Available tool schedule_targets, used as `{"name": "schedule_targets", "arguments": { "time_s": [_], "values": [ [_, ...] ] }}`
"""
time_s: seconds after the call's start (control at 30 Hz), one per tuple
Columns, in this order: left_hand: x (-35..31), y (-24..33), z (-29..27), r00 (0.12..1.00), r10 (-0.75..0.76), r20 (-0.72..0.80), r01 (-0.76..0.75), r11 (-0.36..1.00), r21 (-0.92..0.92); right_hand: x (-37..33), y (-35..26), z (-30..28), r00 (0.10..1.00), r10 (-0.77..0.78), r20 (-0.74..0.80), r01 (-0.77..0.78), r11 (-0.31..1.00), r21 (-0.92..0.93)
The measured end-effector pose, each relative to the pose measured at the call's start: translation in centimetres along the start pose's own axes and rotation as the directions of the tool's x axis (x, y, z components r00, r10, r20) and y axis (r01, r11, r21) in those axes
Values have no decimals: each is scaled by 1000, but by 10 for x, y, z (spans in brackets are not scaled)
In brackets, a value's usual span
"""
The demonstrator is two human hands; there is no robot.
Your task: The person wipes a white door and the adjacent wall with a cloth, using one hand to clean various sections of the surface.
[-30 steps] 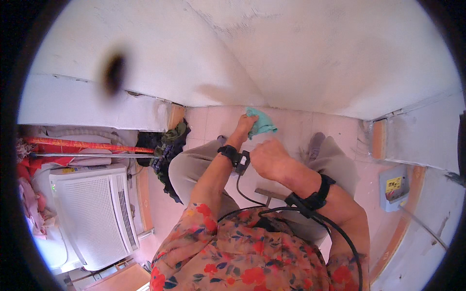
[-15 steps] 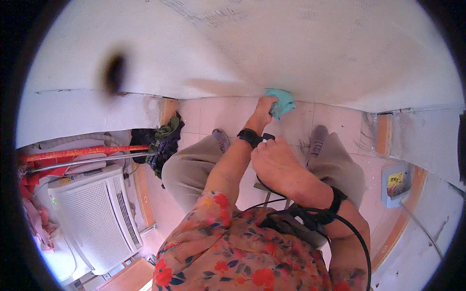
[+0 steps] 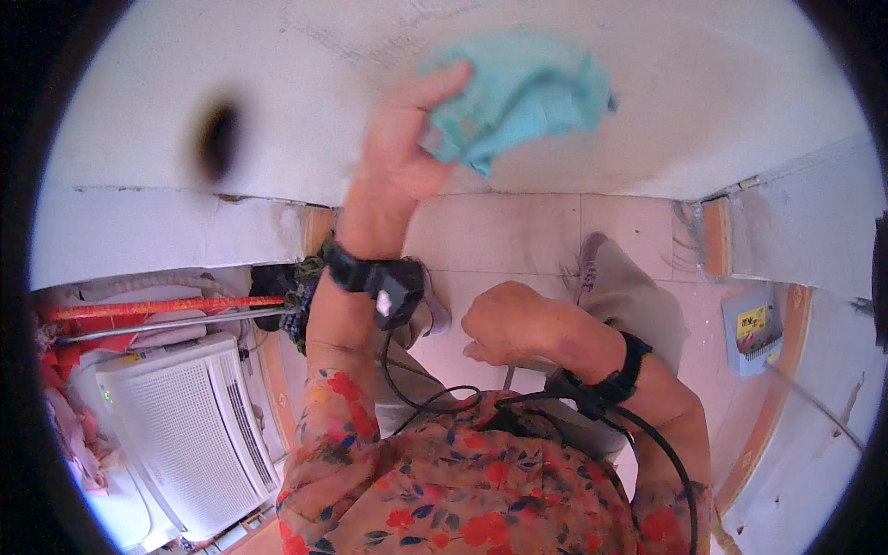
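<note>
My left hand (image 3: pixel 407 139) is closed on a teal cloth (image 3: pixel 518 97), raised in front of the scuffed white wall (image 3: pixel 666 83). Spread out to the right of my fingers, the cloth looks blurred by motion; whether it touches the wall I cannot tell. On the left wrist sits a black band with a small box-shaped device (image 3: pixel 398 291), and a black cable (image 3: pixel 435 405) hangs from it. My right hand (image 3: pixel 507 324) is lower, above my lap, with curled fingers and nothing seen in them. Another black band with a device (image 3: pixel 615 379) wraps that wrist.
A white slatted appliance (image 3: pixel 190 430) stands at the lower left, below a red pole (image 3: pixel 176 307) and a metal pole. At the right a grey dustpan (image 3: pixel 751 324) with a yellow label leans by the wall. Pink floor tiles (image 3: pixel 499 227) lie below.
My left hand has risen from the wall's foot with the teal cloth, moving up and left. The right hand has come away from the left wrist and moved slightly lower.
</note>
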State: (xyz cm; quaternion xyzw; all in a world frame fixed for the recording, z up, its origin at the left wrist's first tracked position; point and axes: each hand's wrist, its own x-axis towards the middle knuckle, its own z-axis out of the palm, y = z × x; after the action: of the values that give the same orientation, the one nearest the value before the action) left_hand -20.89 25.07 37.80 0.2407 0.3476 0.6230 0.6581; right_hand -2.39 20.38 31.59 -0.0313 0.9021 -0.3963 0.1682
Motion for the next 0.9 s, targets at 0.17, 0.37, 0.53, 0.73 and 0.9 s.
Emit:
{"name": "schedule_targets", "arguments": {
  "time_s": [0.17, 0.37, 0.53, 0.73, 0.9],
  "values": [
    [-12, 30, 68, 932, 360, 39, -356, 931, -77, 8, 8, 6, 997, 71, 18, -70, 997, -38],
    [-2, -47, 14, 975, -221, 24, 220, 975, 38, 11, 7, 16, 988, 148, 40, -142, 981, -135],
    [28, -175, -67, 809, -545, -220, 552, 833, -36, 7, 4, 9, 980, 193, 39, -182, 964, -193],
    [71, -219, -108, 823, -486, -293, 508, 861, 0, 11, -1, 20, 975, 90, 204, -92, 996, 1],
    [87, -170, -31, 902, -404, -154, 416, 908, 56, 9, 0, 25, 964, -4, 266, 6, 1000, -5]
  ]
}}
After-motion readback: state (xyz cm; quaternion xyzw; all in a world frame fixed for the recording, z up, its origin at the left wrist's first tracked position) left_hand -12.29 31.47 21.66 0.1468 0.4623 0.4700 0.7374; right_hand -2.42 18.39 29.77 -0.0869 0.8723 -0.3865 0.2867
